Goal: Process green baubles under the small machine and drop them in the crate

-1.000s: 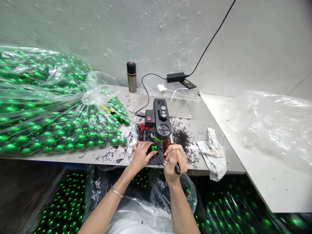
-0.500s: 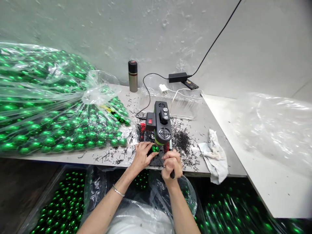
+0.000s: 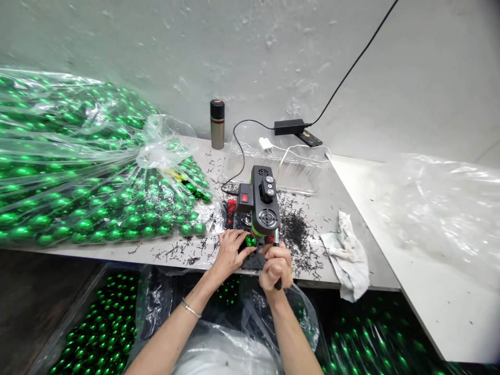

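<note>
My left hand (image 3: 232, 251) pinches a shiny green ball (image 3: 250, 240) between thumb and fingers, beneath the front end of a small black press-like machine (image 3: 264, 200). The machine has round vents, silver buttons and a red switch. My right hand (image 3: 276, 265) is wrapped round the black-ended lever (image 3: 277, 284) at the machine's right front. Part of the machine's black base (image 3: 252, 262) shows between the hands. Small black pieces (image 3: 295, 232) lie in a pile to the right of it, and some red pieces (image 3: 232, 206) sit at its left.
A large clear bag of green balls (image 3: 78, 198) fills the table's left. Behind stand a bottle (image 3: 217, 125) and a power adapter (image 3: 289, 126) with cables. A white cloth (image 3: 347, 255) hangs over the front edge. More bagged balls (image 3: 99, 323) are below; plastic sheeting (image 3: 449, 208) lies right.
The whole view has shifted slightly, so things appear a little further right and lower. Both hands keep their hold on the ball and the lever.
</note>
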A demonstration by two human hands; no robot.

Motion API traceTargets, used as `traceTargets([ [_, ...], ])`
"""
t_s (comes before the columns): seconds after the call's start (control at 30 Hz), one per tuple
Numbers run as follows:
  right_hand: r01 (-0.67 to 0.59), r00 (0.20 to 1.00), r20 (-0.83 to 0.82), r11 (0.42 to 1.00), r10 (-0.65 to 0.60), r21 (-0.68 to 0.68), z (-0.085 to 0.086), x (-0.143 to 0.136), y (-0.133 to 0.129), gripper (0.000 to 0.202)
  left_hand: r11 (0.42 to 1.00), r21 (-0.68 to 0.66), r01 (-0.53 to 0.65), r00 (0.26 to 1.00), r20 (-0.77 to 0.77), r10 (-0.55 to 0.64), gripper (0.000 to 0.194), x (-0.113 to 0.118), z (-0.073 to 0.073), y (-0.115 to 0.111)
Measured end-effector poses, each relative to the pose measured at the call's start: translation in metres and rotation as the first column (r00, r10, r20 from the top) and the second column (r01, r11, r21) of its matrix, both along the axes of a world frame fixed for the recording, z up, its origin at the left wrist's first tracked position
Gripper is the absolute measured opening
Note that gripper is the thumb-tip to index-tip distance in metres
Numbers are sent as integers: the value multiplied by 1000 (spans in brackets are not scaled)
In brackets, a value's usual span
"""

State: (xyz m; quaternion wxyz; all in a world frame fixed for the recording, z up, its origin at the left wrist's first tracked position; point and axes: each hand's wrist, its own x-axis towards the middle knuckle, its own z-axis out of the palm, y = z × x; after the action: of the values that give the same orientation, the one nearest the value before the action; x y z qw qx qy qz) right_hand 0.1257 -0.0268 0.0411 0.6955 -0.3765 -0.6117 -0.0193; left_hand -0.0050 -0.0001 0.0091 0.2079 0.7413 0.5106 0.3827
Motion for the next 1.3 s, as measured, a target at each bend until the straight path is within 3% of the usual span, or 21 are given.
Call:
traceTargets([
  [0.33,-17,997,73,1000,19,-27,-4,6,1,33,998,55,8,1000,-26,-7,30,0,-5,4],
  [0.47,-31,978,206,999,28,11,-3,10,3,33,995,104,1,999,-46,4,31,0,-7,4],
  [0.57,-41,977,209,999,36,20,12,10,3,34,995,101,12,999,-45,-7,32,1,-5,7],
  [0.67,-44,995,92,998,47,-33,45,8,1,36,996,85,24,999,-25,-22,30,0,-1,7],
  [0.77,-70,998,-10,989,69,-133,79,5,-2,34,994,96,51,999,3,-51,32,-5,2,-8],
  [0.83,-86,996,-13,979,85,-184,90,5,-3,34,989,109,96,995,-10,-96,34,-14,1,-30],
  [0.93,-95,995,1,982,96,-161,85,5,-4,33,978,105,181,981,-94,-172,46,-33,-3,-63],
  [1.0,-99,995,-12,988,98,-121,73,4,-5,32,975,116,189,973,-159,-169,65,-45,-1,-69],
  [1.07,-92,996,-33,990,89,-111,64,3,-4,32,983,144,117,972,-220,-83,67,-55,9,-54],
  [1.13,-83,996,-44,989,78,-122,59,3,-4,32,988,149,-34,954,-290,77,45,-63,26,-19],
  [1.2,-86,996,-37,989,82,-121,58,3,-5,31,971,90,-220,878,-415,237,33,-69,46,25],
  [1.27,-91,996,-20,989,89,-116,59,3,-6,31,934,-31,-357,779,-562,279,30,-72,62,66],
  [1.3,-92,996,-12,989,91,-119,59,4,-7,31,923,-52,-381,767,-575,284,28,-72,67,82],
])
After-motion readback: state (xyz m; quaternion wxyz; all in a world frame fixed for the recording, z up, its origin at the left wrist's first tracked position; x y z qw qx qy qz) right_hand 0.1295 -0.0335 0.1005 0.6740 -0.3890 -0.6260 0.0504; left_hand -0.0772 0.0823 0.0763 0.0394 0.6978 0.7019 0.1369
